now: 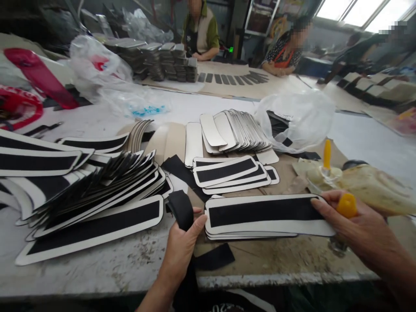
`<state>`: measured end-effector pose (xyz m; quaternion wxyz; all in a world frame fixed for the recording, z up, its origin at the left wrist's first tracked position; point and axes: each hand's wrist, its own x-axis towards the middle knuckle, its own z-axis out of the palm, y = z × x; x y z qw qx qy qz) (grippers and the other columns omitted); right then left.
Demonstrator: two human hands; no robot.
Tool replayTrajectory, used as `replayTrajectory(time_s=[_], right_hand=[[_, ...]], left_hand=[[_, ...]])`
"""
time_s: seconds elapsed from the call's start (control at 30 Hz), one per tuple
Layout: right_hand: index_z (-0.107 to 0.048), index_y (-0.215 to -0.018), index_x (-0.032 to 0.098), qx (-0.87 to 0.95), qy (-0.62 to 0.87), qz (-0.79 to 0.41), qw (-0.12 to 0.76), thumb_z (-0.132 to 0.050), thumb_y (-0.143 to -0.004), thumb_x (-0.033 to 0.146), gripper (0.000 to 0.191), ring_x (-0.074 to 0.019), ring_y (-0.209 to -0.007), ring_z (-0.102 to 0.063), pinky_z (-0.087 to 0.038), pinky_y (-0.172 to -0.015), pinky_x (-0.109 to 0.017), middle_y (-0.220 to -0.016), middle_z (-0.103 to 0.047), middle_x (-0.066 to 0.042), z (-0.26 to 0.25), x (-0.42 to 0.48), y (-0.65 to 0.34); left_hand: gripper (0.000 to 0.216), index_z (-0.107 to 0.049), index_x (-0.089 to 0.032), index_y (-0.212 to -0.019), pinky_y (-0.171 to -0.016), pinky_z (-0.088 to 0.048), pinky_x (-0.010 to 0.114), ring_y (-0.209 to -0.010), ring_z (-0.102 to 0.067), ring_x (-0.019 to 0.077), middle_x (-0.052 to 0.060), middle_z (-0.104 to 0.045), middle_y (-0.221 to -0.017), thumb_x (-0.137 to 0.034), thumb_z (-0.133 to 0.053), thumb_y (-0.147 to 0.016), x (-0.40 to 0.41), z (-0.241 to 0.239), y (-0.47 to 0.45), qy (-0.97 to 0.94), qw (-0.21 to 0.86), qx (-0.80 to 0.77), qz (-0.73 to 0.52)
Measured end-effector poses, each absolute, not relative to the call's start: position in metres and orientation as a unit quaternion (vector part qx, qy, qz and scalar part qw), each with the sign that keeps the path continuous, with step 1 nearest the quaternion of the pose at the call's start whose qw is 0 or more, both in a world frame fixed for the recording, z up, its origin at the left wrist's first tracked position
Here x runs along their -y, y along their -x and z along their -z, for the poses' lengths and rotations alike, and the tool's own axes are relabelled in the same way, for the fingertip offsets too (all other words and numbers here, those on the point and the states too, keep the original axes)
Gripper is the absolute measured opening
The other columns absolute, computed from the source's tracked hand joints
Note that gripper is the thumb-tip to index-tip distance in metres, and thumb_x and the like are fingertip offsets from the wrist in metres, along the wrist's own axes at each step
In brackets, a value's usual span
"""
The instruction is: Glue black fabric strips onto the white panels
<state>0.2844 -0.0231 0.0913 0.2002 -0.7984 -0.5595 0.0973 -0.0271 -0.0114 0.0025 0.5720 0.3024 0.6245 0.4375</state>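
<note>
A long white panel with a black strip along its middle [260,213] lies before me on a few similar panels. My right hand [354,221] is closed on its right end, thumb on top. A yellow handle [346,205] shows in that same hand; the rest of this tool is mostly hidden. Closed around a folded black strip [182,210], my left hand [183,240] has its thumb at the panel's left end. The strip's tail hangs over the table edge. A short black piece [215,257] lies just right of the left wrist.
Fanned black-and-white panels [107,195] cover the left side. Behind my hands are finished-looking panels [230,173] and a row of white pieces [240,130]. A plastic bag [299,117] and a yellowed container with a yellow stick [326,156] stand right. Several people sit farther back.
</note>
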Motion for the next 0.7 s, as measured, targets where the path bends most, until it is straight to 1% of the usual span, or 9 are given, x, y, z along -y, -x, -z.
replayTrajectory(time_s=[0.07,0.13,0.23,0.3,0.37,0.43,0.53,0.6,0.7], right_hand=[[-0.057,-0.076,0.026,0.551,0.804,-0.103,0.199,-0.052,-0.074,0.060,0.034,-0.0219,-0.049,-0.056,-0.042,-0.045,-0.034,-0.059,-0.061,-0.004,-0.094,0.024,-0.284],[-0.058,-0.077,0.027,0.544,0.807,-0.105,0.202,-0.052,-0.074,0.061,0.034,-0.0243,-0.051,-0.059,-0.044,-0.046,-0.036,-0.061,-0.063,-0.005,-0.097,0.025,-0.284],[-0.059,-0.078,0.029,0.540,0.807,-0.117,0.209,-0.053,-0.074,0.060,0.031,-0.0253,-0.052,-0.060,-0.046,-0.046,-0.037,-0.063,-0.064,-0.005,-0.097,0.028,-0.281],[-0.058,-0.079,0.029,0.542,0.798,-0.135,0.225,-0.052,-0.077,0.058,0.030,-0.0238,-0.052,-0.059,-0.046,-0.047,-0.036,-0.063,-0.063,-0.005,-0.094,0.031,-0.281],[-0.058,-0.081,0.028,0.540,0.786,-0.165,0.251,-0.052,-0.078,0.057,0.030,-0.0212,-0.049,-0.055,-0.044,-0.043,-0.033,-0.061,-0.060,-0.003,-0.089,0.033,-0.281],[-0.057,-0.084,0.027,0.529,0.775,-0.205,0.279,-0.054,-0.077,0.057,0.032,-0.0185,-0.047,-0.052,-0.041,-0.039,-0.030,-0.059,-0.056,-0.001,-0.083,0.035,-0.281],[-0.056,-0.085,0.024,0.516,0.769,-0.226,0.301,-0.056,-0.075,0.059,0.036,-0.0156,-0.046,-0.049,-0.039,-0.038,-0.026,-0.058,-0.053,0.001,-0.077,0.034,-0.277],[-0.056,-0.084,0.022,0.523,0.765,-0.223,0.303,-0.054,-0.076,0.059,0.038,-0.0150,-0.048,-0.050,-0.040,-0.041,-0.026,-0.059,-0.053,0.002,-0.076,0.031,-0.272],[-0.054,-0.076,0.021,0.553,0.739,-0.240,0.300,-0.047,-0.081,0.058,0.038,-0.0149,-0.053,-0.051,-0.042,-0.046,-0.026,-0.061,-0.054,0.001,-0.076,0.028,-0.264]], left_hand=[[0.050,-0.065,-0.013,-0.095,-0.065,-0.048,0.029,-0.070,-0.061,0.0203,0.003,-0.065,-0.072,-0.052,-0.070,-0.064,0.013,-0.006,0.031,-0.306,0.547,-0.631,-0.457],[0.049,-0.066,-0.014,-0.095,-0.060,-0.047,0.026,-0.064,-0.058,0.0172,0.002,-0.063,-0.069,-0.053,-0.069,-0.065,0.015,-0.010,0.035,-0.318,0.539,-0.625,-0.466],[0.045,-0.065,-0.016,-0.096,-0.059,-0.045,0.023,-0.060,-0.056,0.0129,-0.001,-0.062,-0.069,-0.047,-0.073,-0.064,0.014,-0.017,0.037,-0.347,0.556,-0.601,-0.458],[0.046,-0.064,-0.016,-0.098,-0.065,-0.047,0.024,-0.068,-0.060,0.0147,0.001,-0.066,-0.077,-0.043,-0.075,-0.063,0.013,-0.020,0.035,-0.340,0.573,-0.591,-0.454],[0.048,-0.063,-0.016,-0.102,-0.074,-0.049,0.027,-0.081,-0.064,0.0196,0.006,-0.070,-0.091,-0.042,-0.075,-0.063,0.013,-0.023,0.033,-0.325,0.584,-0.591,-0.452],[0.049,-0.062,-0.016,-0.107,-0.082,-0.049,0.031,-0.093,-0.064,0.0233,0.008,-0.069,-0.105,-0.042,-0.073,-0.066,0.014,-0.024,0.031,-0.325,0.592,-0.586,-0.449],[0.045,-0.062,-0.016,-0.108,-0.090,-0.047,0.033,-0.103,-0.061,0.0244,0.008,-0.067,-0.110,-0.042,-0.068,-0.072,0.018,-0.025,0.029,-0.325,0.602,-0.566,-0.461],[0.043,-0.062,-0.016,-0.107,-0.090,-0.047,0.033,-0.104,-0.061,0.0245,0.008,-0.068,-0.107,-0.043,-0.067,-0.073,0.020,-0.027,0.027,-0.315,0.594,-0.575,-0.467],[0.048,-0.061,-0.017,-0.109,-0.078,-0.053,0.031,-0.095,-0.064,0.0248,0.008,-0.069,-0.103,-0.044,-0.070,-0.070,0.021,-0.033,0.024,-0.285,0.557,-0.631,-0.460]])
